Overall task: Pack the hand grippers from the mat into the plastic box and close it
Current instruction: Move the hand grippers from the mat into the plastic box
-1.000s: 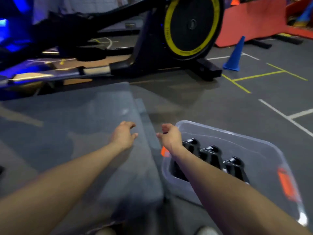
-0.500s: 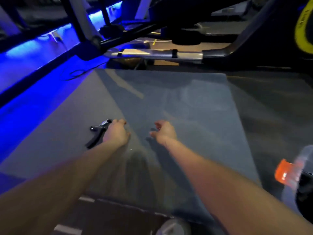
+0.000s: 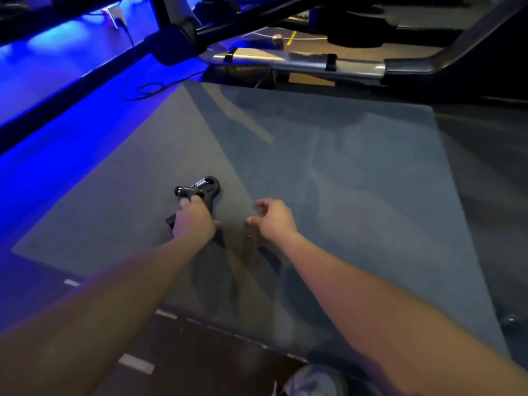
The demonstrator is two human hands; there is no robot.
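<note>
Left hand (image 3: 194,221) closed around a black hand gripper (image 3: 200,192) at mid-frame on the mat (image 3: 357,181); right hand (image 3: 274,221) hovered loosely curled, empty. Box out of view, packing unfinished.

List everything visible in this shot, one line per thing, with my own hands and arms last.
hand gripper: one, black with a metal spring, on the mat's left half, under the left hand
mat: one, grey, spread on the floor, filling the middle of the view
exercise machine: one, black frame with a silver rail, beyond the mat's far edge
cable: one, black, looped on the floor at the mat's far left corner
blue light strip glow: one, blue, along the upper left
floor markings: a few, white, at the near edge of the mat
shoe: one, light grey, bottom edge
left hand: one, fingers curled on the hand gripper's handle
right hand: one, loosely curled, holding nothing, over the mat
</note>
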